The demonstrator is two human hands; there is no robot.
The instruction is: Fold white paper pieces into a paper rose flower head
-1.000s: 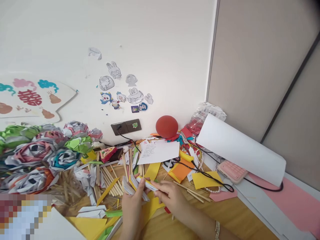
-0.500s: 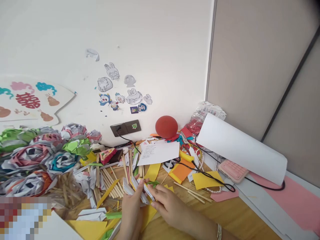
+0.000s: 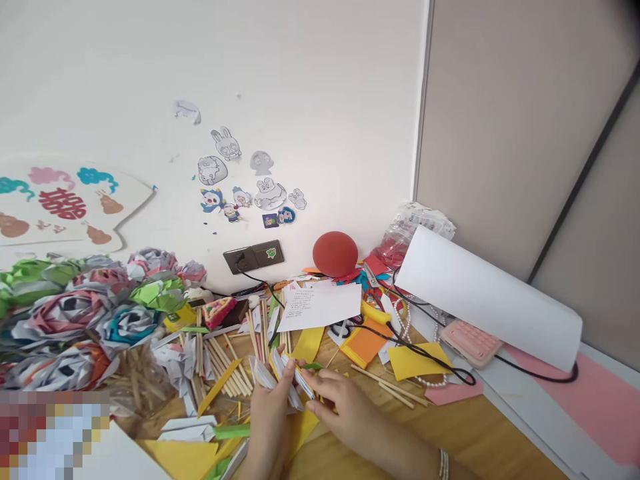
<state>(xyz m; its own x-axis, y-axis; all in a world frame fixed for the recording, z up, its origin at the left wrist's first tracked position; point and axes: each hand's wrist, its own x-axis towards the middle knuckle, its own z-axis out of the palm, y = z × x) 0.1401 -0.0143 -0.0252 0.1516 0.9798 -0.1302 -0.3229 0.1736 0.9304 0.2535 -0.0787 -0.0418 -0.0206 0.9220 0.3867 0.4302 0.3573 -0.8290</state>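
My left hand (image 3: 270, 413) is closed around a fan of folded paper pieces (image 3: 277, 375), white with yellow edges, held upright over the wooden table (image 3: 465, 433). My right hand (image 3: 345, 400) reaches in from the right and pinches one of those folded pieces at its right end. Under both hands lies a yellow paper sheet (image 3: 303, 427). A green scrap (image 3: 313, 365) sits just beyond my right fingers.
Paper roses (image 3: 75, 313) pile up at the left. Wooden sticks (image 3: 227, 363) lie beside my left hand. Behind are a written note (image 3: 320, 305), red ball (image 3: 335, 253), scissors (image 3: 373, 280), orange and yellow papers (image 3: 413, 360), a black cable (image 3: 430, 360), pink calculator (image 3: 470, 341) and rolled white sheet (image 3: 490, 300).
Both hands have stayed on the folded paper bundle, shifting slightly right. My right fingers have worked along the bundle's right end. The view has shifted a little.
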